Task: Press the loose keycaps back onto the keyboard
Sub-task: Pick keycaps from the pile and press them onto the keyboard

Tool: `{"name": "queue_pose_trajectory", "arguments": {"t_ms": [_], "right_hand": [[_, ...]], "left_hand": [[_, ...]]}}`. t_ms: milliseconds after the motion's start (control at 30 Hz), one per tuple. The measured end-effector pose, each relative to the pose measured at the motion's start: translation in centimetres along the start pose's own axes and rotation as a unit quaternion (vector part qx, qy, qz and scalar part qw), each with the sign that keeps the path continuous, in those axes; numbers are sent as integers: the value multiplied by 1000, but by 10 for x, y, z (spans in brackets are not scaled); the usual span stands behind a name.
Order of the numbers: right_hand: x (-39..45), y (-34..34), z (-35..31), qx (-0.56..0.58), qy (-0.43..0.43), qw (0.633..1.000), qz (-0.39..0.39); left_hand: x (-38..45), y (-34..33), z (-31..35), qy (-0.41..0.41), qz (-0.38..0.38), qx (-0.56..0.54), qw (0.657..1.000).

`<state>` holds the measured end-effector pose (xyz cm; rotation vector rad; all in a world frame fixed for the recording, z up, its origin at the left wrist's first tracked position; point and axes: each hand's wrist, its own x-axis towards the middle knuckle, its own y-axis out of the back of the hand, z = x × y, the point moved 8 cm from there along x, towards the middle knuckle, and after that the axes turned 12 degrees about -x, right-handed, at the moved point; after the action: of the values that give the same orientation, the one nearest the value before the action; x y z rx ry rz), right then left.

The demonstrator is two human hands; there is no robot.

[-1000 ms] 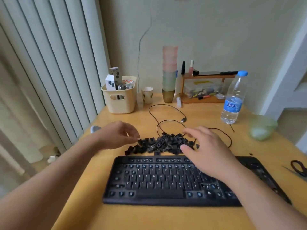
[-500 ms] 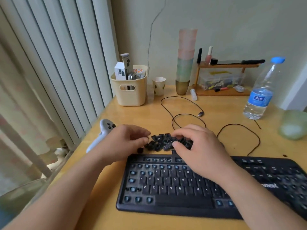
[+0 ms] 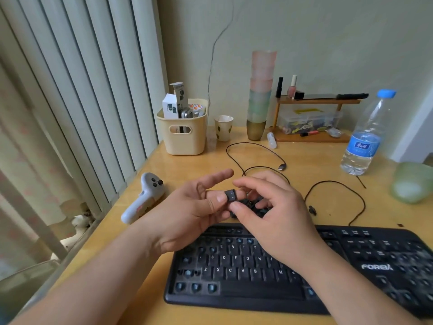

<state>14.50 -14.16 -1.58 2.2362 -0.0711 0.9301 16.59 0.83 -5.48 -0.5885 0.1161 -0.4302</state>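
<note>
A black keyboard lies at the near edge of the wooden table, with several bare blue stems at its left end. Behind it sits a pile of loose black keycaps, mostly hidden by my right hand. One keycap is raised above the pile, pinched at the tip of my left hand's thumb. My right hand curls over the pile; its index tip is just above that keycap and its thumb touches it from below.
A white controller lies left of my hands near the table's left edge. Black cables loop behind the pile, with a stray keycap to the right. Cream basket, paper cup, stacked cups, shelf, water bottle, green bowl line the back.
Both hands lifted from the keycap pile and met; a single keycap is now held up between them. The view shifted left and down, closer to the table.
</note>
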Motion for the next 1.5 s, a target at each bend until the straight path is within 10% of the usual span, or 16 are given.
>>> {"name": "queue_pose_trajectory", "arguments": {"t_ms": [1500], "right_hand": [[-2,-2,-4,24,-16,999,-30]], "left_hand": [[-9,0,11,-17,17,105,994]]}}
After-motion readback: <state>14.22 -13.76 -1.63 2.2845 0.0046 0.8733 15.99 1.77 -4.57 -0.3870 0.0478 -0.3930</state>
